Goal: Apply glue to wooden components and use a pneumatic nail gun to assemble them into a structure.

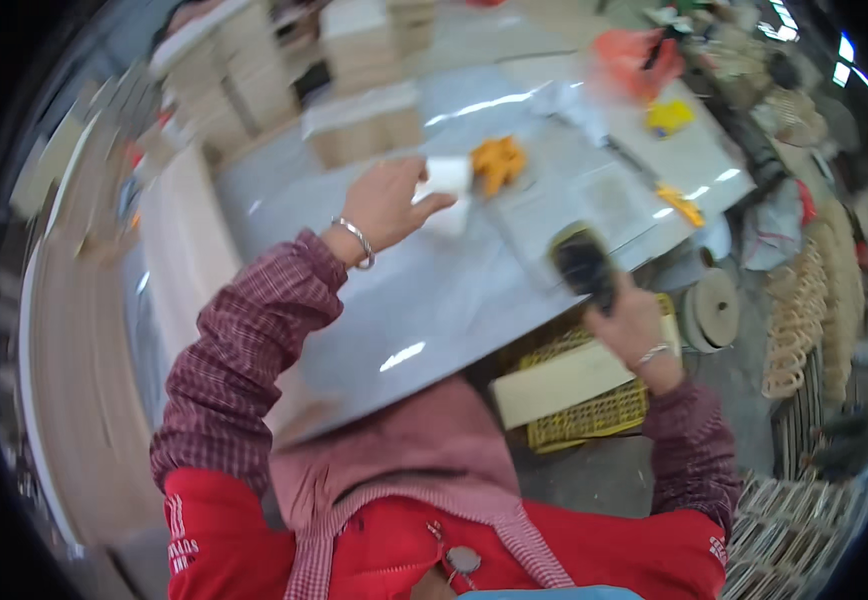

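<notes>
My left hand [386, 203] is over the grey-white tabletop [424, 290], thumb and fingers apart in a C shape. Right at its fingertips is a white, roll-like thing [448, 178]; blur hides any firm contact, but the hand does not look closed on it. A crumpled orange piece [499, 164] lies just beyond that. Near the table's right front edge, my right hand [634, 322] is wrapped round the handle of a dark oval-headed tool [582, 260], its head pointing up and to the left. Motion smears the tool, so I cannot make out its kind.
Pale wooden blocks [366, 130] and long boards [189, 225] line the table's back and left. A yellow-handled blade tool [678, 203], a yellow item [669, 118] and a red plastic bag [637, 65] lie to the right. Below the edge stands a yellow crate [574, 425] under a pale board [566, 383].
</notes>
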Available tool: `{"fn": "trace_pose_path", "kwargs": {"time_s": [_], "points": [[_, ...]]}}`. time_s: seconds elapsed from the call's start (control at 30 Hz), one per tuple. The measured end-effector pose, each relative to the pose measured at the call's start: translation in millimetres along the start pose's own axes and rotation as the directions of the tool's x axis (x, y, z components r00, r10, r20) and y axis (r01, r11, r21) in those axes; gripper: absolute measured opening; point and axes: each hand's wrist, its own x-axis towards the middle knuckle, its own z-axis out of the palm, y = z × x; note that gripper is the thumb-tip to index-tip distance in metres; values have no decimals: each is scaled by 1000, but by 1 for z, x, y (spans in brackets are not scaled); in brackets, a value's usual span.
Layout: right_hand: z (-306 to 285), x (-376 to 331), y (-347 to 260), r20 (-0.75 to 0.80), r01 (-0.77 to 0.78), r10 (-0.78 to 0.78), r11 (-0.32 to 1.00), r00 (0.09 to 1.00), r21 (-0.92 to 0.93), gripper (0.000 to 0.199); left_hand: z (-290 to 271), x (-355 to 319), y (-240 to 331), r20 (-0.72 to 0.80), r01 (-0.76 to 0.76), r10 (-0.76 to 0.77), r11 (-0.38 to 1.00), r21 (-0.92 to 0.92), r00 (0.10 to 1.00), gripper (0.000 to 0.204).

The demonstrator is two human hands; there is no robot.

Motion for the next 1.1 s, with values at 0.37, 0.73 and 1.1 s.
{"fn": "trace_pose_path", "kwargs": {"time_s": [0.37, 0.73, 1.1], "points": [[47, 89, 18, 80, 60, -46, 980, 996, -190, 56, 126, 148, 18, 353, -140, -26, 889, 436, 935, 42], [88, 118, 17, 57, 53, -43, 982, 997, -184, 59, 122, 111, -31, -35, -108, 111, 991, 78, 993, 29], [87, 102, 21, -210, 87, -88, 996, 974, -11, 55, -57, -53, -48, 498, 22, -562, 678, 735, 661, 37]]}}
